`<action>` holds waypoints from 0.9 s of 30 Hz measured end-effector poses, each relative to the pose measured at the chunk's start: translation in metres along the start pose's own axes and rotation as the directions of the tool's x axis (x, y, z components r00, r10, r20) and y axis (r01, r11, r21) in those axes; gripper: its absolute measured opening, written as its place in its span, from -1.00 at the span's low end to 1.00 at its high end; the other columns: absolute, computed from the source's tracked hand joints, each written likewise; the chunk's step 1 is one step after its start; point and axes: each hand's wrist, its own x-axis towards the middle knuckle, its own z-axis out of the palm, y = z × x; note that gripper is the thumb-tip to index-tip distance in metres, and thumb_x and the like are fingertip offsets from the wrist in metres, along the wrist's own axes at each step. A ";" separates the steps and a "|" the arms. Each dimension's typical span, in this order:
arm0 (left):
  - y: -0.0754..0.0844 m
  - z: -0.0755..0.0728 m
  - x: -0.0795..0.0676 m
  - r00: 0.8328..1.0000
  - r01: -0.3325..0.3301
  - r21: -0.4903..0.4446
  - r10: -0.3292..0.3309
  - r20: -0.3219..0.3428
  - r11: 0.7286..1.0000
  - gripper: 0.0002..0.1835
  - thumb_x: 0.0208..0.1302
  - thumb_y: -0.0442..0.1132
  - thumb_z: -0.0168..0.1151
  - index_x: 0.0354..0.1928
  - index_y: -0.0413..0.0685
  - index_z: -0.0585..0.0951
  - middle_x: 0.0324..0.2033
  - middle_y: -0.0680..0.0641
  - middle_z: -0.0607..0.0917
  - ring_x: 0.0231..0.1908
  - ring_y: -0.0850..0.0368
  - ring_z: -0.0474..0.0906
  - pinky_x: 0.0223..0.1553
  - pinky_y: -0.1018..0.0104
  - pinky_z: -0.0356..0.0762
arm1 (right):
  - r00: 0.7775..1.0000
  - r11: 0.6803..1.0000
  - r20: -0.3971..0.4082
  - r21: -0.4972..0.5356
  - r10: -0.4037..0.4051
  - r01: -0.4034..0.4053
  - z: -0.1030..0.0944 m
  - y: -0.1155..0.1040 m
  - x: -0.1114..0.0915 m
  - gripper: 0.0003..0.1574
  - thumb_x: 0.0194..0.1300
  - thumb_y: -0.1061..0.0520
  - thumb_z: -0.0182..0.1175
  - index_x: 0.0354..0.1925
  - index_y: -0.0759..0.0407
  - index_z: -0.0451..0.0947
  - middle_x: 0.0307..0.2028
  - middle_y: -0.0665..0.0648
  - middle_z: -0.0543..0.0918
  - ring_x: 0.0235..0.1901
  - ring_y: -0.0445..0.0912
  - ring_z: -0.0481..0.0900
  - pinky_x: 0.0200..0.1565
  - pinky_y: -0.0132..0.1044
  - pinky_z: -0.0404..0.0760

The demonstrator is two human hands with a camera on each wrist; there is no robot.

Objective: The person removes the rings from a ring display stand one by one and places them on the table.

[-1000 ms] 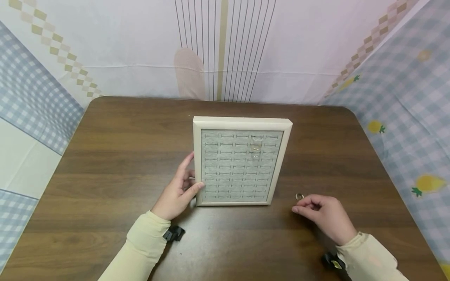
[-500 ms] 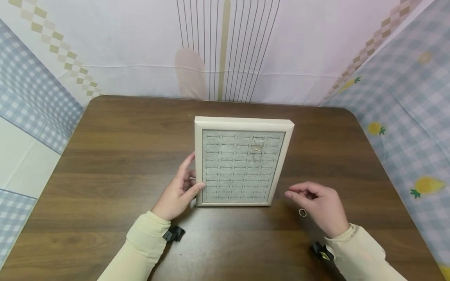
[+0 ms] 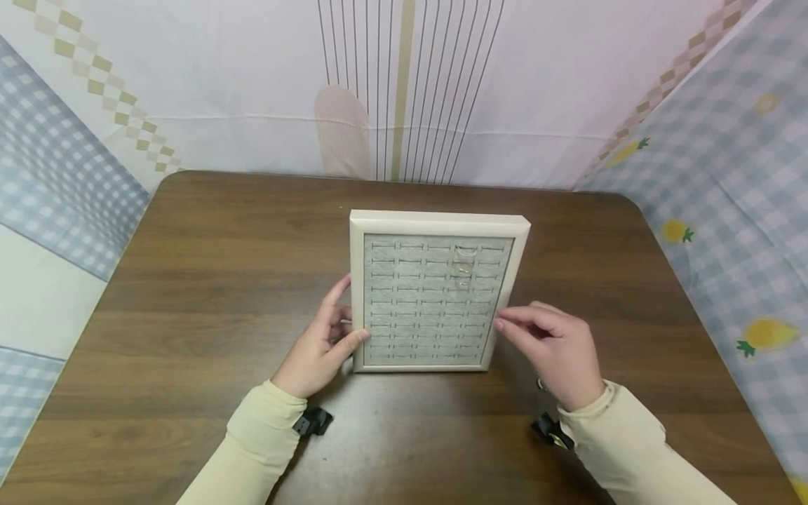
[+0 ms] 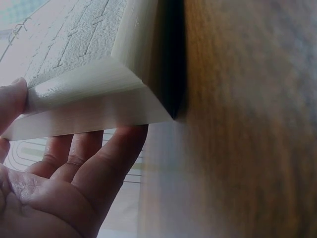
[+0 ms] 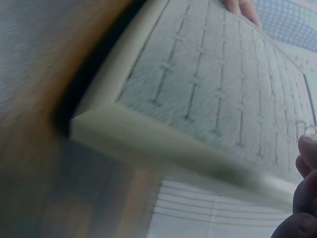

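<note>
A cream-framed ring display board (image 3: 435,301) with grey slotted padding stands tilted on the table. My left hand (image 3: 318,347) grips its left side, thumb on the front edge and fingers behind, as the left wrist view also shows on the frame (image 4: 84,99). Several rings (image 3: 463,266) sit in the upper slots of one column, right of the middle. My right hand (image 3: 558,351) is at the board's right edge, thumb and forefinger pinched together on a small ring, mostly hidden by the fingertips. In the right wrist view the fingertips (image 5: 308,148) show beside thin ring outlines.
Another ring (image 3: 540,384) lies on the brown wooden table (image 3: 221,280), partly covered by my right hand. Behind the table hangs a patterned white cloth (image 3: 252,91), with blue checked cloth (image 3: 726,210) on the right side.
My right hand has moved left and away from me, from the table to the board's right edge, fingers pinched. The ring left on the table came into view beneath it. The left hand stays put.
</note>
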 end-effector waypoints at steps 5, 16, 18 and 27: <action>0.000 0.000 0.000 1.000 -0.014 -0.009 0.014 0.006 1.000 -0.05 0.40 -0.41 0.23 0.61 0.18 -0.11 -0.04 -0.23 0.68 -0.17 0.05 0.68 -0.09 0.14 0.67 | 1.000 0.999 0.002 0.043 -0.001 0.001 0.007 -0.008 0.008 -0.80 0.08 0.33 0.51 -0.29 0.11 0.81 -0.48 -0.12 0.69 -0.55 -0.26 0.46 -0.51 -0.47 0.43; 0.000 0.000 -0.001 1.000 -0.021 -0.012 0.021 0.001 1.000 -0.06 0.40 -0.42 0.23 0.61 0.12 -0.11 -0.07 -0.22 0.68 -0.18 0.06 0.68 -0.09 0.14 0.67 | 0.999 0.997 -0.031 0.071 -0.027 0.029 0.017 -0.022 0.022 -0.80 0.09 0.35 0.50 -0.27 0.14 0.82 -0.41 0.01 0.76 -0.51 -0.28 0.52 -0.44 -0.54 0.47; 0.000 0.000 -0.001 1.000 -0.017 -0.012 0.017 0.002 1.000 -0.06 0.40 -0.42 0.22 0.61 0.10 -0.11 -0.07 -0.22 0.68 -0.18 0.05 0.68 -0.10 0.14 0.67 | 0.999 0.997 -0.036 0.075 -0.028 0.030 0.019 -0.025 0.024 -0.80 0.10 0.35 0.49 -0.26 0.16 0.81 -0.39 0.04 0.77 -0.50 -0.30 0.55 -0.41 -0.55 0.49; -0.002 0.000 0.000 1.000 -0.015 0.006 0.015 -0.002 1.000 -0.07 0.40 -0.39 0.23 0.61 0.10 -0.10 -0.06 -0.20 0.68 -0.17 0.08 0.67 -0.08 0.14 0.66 | 1.000 0.998 -0.015 0.053 -0.023 0.024 0.023 -0.030 0.035 -0.80 0.11 0.32 0.50 -0.25 0.12 0.82 -0.62 -0.07 0.61 -0.62 -0.26 0.41 -0.56 -0.49 0.36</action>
